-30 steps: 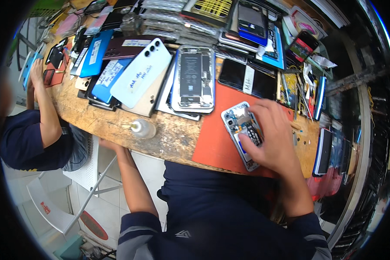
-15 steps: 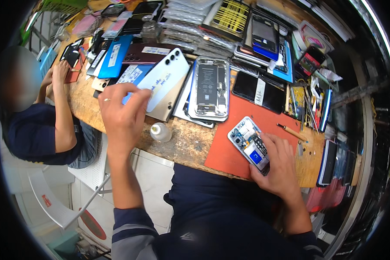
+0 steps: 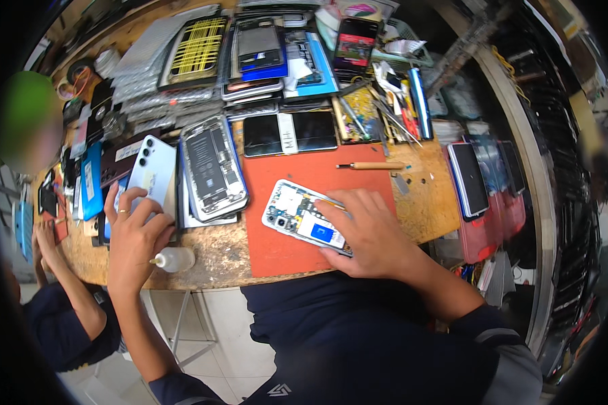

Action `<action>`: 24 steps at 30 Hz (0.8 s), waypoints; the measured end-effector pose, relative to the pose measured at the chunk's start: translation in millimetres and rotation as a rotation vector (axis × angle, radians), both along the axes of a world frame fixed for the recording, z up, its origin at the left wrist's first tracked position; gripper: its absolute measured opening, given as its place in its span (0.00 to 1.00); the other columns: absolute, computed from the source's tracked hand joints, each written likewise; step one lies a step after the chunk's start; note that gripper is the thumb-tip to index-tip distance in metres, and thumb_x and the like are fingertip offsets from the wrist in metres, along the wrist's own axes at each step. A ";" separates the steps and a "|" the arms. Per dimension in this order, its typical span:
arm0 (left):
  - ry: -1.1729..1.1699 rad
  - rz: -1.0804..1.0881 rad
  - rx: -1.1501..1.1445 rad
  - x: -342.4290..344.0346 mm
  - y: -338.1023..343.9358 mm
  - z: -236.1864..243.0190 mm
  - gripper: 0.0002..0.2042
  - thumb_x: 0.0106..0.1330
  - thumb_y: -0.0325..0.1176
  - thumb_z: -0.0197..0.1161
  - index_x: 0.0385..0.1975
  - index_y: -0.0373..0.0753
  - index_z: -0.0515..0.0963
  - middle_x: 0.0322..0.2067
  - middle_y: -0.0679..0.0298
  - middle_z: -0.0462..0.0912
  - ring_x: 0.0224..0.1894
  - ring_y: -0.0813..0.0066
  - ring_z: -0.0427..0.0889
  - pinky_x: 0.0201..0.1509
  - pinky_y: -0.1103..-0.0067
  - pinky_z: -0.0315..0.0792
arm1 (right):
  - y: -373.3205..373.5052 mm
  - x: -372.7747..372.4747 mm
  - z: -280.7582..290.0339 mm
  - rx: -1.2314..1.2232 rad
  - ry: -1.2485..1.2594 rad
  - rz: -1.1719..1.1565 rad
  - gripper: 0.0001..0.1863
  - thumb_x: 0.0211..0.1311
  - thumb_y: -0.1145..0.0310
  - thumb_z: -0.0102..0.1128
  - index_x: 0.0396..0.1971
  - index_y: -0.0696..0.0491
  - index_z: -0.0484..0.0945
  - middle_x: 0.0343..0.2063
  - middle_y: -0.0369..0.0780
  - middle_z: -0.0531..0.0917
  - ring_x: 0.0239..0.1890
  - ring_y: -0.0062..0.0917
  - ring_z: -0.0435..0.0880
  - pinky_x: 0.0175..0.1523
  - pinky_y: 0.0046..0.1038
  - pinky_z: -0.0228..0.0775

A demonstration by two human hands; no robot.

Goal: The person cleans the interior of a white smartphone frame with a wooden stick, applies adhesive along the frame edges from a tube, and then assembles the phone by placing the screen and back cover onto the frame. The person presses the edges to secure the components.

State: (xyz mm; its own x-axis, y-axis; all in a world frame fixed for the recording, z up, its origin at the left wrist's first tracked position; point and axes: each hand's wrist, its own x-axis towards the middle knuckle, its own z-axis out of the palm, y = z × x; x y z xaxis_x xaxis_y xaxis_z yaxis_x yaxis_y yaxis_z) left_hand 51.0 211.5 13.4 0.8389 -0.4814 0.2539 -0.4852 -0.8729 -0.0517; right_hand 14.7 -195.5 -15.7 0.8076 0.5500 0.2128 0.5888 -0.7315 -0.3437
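Left hand (image 3: 136,237) dropped back from the pale blue phone back (image 3: 154,177), fingers spread above the small squeeze bottle (image 3: 175,259). Right hand (image 3: 370,233) pins the opened phone (image 3: 302,219) flat on the red mat (image 3: 317,177), desk (image 3: 422,202) edge.

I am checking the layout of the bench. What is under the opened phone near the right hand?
The opened phone lies on a red mat over the wooden bench. The right hand covers its lower end, so what lies beneath that part is hidden.
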 end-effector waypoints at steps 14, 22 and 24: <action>-0.407 -0.189 -1.278 -75.8 -20.0 20.7 0.10 0.73 0.39 0.69 0.38 0.40 0.78 0.49 0.60 0.79 0.60 0.54 0.77 0.78 0.50 0.60 | 2.8 -11.3 5.4 0.348 -0.142 0.096 0.32 0.56 0.62 0.78 0.60 0.58 0.81 0.50 0.44 0.83 0.50 0.39 0.83 0.55 0.41 0.74; 0.602 -0.002 -2.102 -116.6 -206.7 -60.9 0.16 0.69 0.46 0.72 0.33 0.40 0.78 0.35 0.60 0.78 0.49 0.61 0.74 0.64 0.62 0.67 | 38.1 -32.3 9.2 0.704 -0.392 0.338 0.16 0.62 0.72 0.69 0.50 0.60 0.86 0.38 0.39 0.84 0.38 0.30 0.86 0.41 0.31 0.81; 0.648 -0.001 -2.179 -113.9 -211.4 -51.5 0.15 0.71 0.44 0.70 0.35 0.38 0.77 0.38 0.59 0.78 0.51 0.61 0.74 0.66 0.62 0.67 | 33.0 -28.2 10.6 0.699 -0.402 0.321 0.16 0.61 0.72 0.70 0.49 0.60 0.86 0.39 0.39 0.84 0.37 0.30 0.87 0.40 0.31 0.81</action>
State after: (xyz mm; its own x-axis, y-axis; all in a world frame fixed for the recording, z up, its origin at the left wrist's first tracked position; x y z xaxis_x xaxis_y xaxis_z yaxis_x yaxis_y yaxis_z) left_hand -63.0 0.1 -38.2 0.9985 0.0546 0.0060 -0.0390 0.6274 0.7777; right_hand -13.5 -162.4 -5.1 0.4268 0.3752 0.8228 0.9038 -0.2080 -0.3740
